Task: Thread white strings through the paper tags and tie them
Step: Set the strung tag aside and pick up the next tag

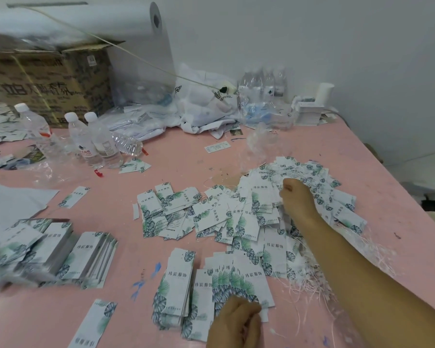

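1. Tabletop (236, 151): pink, marked with scuffs and blue smears, carrying all items below.
2. Right hand (295, 194): reached out over the far heap, fingers curled under; it appears to pinch something in the pile, though what it grips cannot be made out.
3. Left hand (236, 322): at the near edge, fingers curled onto the bottom of the fanned tags, apparently pinching one tag's lower edge.
4. Fanned tags (239, 280): leaf-printed paper tags, overlapped in a row just in front of the left hand; no string visible on them, so judged still to be threaded.
5. Far heap of tags (322, 179): loose mound under and beyond the right hand, thin white threads showing among them (judged the finished lot, strung and tied, though individual knots are too small to confirm).
6. Middle scatter of tags (186, 212): spread flat at centre; a few fine strings lie across them, so their state is mixed or unclear.
7. White strings (312, 280): tangled loose bundle beside the right forearm, supply still plentiful.
8. Stacked tags (86, 259): neat unstrung piles at left, untouched.
9. Water bottles (96, 141), cardboard box (48, 79): at the rear left, not part of the work.
10. Progress, as judged: a sizeable share done, with the stacks and fanned row still outstanding.
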Motion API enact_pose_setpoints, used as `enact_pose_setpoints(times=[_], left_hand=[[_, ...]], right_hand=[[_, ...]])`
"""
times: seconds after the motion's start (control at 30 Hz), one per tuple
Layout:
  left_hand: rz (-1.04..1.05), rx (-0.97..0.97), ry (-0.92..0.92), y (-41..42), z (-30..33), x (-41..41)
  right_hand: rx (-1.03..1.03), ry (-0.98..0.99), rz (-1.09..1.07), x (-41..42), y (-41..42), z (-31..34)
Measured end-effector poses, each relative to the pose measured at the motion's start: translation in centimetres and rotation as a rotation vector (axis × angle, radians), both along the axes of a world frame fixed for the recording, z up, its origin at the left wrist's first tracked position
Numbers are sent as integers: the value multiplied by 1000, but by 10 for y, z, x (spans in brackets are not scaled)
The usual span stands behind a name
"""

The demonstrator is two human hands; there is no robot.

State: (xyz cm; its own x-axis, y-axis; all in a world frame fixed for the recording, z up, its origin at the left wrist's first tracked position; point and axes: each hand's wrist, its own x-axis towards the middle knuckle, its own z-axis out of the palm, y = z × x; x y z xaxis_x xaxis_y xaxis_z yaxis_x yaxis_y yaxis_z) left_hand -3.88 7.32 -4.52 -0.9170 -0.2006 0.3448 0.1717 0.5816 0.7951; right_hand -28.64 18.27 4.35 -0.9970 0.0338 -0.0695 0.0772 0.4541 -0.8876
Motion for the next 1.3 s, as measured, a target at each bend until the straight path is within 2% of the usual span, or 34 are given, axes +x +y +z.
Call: enact_pose_setpoints(times=[0.2, 0.3, 0.4, 0.53, 0.6, 0.7, 0.8, 0.97, 1.07, 1.13, 1.27, 1.3], left_hand=[[62, 35, 35, -3, -20, 2], [94, 35, 83, -3, -21, 1], [95, 44, 126, -2, -17, 3], [140, 120, 173, -1, -9, 7], [197, 177, 172, 1, -8, 8], [253, 223, 132, -1, -10, 7], [282, 265, 114, -3, -14, 6], [299, 301, 75, -2, -18, 7], [285, 295, 67, -3, -18, 7], [276, 290, 50, -3, -18, 8], [259, 319, 14, 0, -17, 9], [253, 337, 13, 1, -15, 10]], right_hand=[[-105, 140, 53, 75, 12, -33], [-121, 79, 91, 136, 16, -64], [-35, 74, 137, 179, 14, -85], [81, 208, 224, 181, 3, -76], [194, 166, 278, 172, 0, -67], [473, 65, 464, 164, 4, -64], [524, 31, 657, 171, 9, -69], [587, 193, 670, 184, 21, -77], [600, 494, 588, 193, 20, -79], [632, 593, 549, 193, 20, -78], [553, 681, 451, 196, 25, -81], [530, 652, 455, 197, 26, -79]])
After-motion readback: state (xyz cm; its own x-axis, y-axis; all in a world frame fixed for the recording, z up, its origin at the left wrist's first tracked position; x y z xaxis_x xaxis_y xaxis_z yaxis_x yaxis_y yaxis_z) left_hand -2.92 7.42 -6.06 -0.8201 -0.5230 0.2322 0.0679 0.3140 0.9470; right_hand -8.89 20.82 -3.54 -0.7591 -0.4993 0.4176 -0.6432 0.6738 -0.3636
